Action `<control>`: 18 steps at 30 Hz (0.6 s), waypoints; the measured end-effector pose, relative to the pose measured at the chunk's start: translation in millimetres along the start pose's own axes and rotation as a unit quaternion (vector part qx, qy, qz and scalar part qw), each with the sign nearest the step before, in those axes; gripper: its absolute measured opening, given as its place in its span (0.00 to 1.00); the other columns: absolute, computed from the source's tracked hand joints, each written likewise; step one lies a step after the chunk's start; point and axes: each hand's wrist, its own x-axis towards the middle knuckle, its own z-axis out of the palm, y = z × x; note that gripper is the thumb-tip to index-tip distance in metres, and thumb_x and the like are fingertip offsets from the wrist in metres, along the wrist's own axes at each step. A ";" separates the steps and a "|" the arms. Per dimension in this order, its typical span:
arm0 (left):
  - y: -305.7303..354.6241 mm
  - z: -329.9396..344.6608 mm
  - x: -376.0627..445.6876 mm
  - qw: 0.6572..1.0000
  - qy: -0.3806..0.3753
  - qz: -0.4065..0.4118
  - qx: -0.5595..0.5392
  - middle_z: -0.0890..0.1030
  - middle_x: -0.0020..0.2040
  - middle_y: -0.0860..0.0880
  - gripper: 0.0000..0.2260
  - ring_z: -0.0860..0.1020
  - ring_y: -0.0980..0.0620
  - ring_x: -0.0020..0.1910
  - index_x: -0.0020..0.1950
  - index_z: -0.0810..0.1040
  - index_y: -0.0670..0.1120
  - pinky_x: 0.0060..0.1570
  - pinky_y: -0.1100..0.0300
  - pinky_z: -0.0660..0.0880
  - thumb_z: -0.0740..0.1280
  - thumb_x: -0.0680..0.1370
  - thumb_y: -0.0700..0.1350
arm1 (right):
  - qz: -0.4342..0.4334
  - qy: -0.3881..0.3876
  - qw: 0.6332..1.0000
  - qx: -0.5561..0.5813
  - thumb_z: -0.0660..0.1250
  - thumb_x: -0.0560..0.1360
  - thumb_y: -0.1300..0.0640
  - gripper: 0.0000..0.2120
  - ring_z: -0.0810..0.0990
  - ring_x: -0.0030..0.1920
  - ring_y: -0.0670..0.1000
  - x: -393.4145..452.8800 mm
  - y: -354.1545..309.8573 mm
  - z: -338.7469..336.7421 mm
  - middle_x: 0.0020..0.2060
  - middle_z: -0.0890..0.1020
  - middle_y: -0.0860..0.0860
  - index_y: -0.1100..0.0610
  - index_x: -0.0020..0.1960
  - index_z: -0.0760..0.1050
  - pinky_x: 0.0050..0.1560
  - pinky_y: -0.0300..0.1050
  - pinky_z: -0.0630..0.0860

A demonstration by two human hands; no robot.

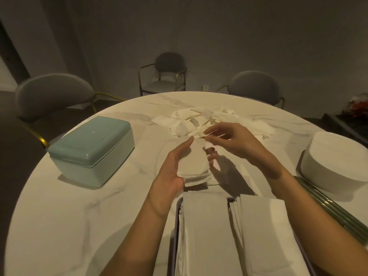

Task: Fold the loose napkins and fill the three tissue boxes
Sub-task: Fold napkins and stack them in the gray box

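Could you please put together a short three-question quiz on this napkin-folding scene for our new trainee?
1. True or false: the lid of the teal box is off.
2. Which hand holds the small stack of folded napkins? A) the left hand B) the right hand C) neither
3. Fill in: the pile of loose napkins lies on the round table, on the ____ side of both hands from the person.

Key
1. False: the lid sits closed on the box.
2. A: the left hand cradles the stack, while the right hand pinches a napkin at the near edge of the pile.
3. Far.
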 end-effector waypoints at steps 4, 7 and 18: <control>13.7 -10.2 0.7 0.995 0.019 0.047 -0.090 0.83 0.51 0.40 0.17 0.82 0.44 0.45 0.68 0.79 0.44 0.55 0.50 0.77 0.67 0.80 0.42 | -0.060 -0.161 0.982 -0.081 0.78 0.73 0.52 0.12 0.82 0.53 0.46 -0.9 16.4 -15.4 0.51 0.82 0.40 0.44 0.54 0.80 0.49 0.32 0.80; 19.8 -18.1 1.5 0.986 0.010 0.075 -0.151 0.80 0.50 0.41 0.14 0.79 0.46 0.45 0.66 0.77 0.44 0.55 0.52 0.75 0.65 0.80 0.41 | -0.064 -0.313 0.932 -0.171 0.81 0.67 0.46 0.28 0.74 0.62 0.42 -4.5 23.6 -11.1 0.63 0.75 0.36 0.41 0.64 0.76 0.61 0.35 0.75; 19.6 -14.6 -1.2 0.984 0.061 0.088 -0.143 0.80 0.48 0.40 0.12 0.79 0.46 0.44 0.63 0.79 0.43 0.55 0.53 0.74 0.65 0.80 0.41 | -0.120 -0.177 0.966 -0.145 0.73 0.77 0.49 0.12 0.80 0.53 0.44 -1.5 34.6 -4.4 0.55 0.82 0.42 0.47 0.60 0.82 0.56 0.42 0.81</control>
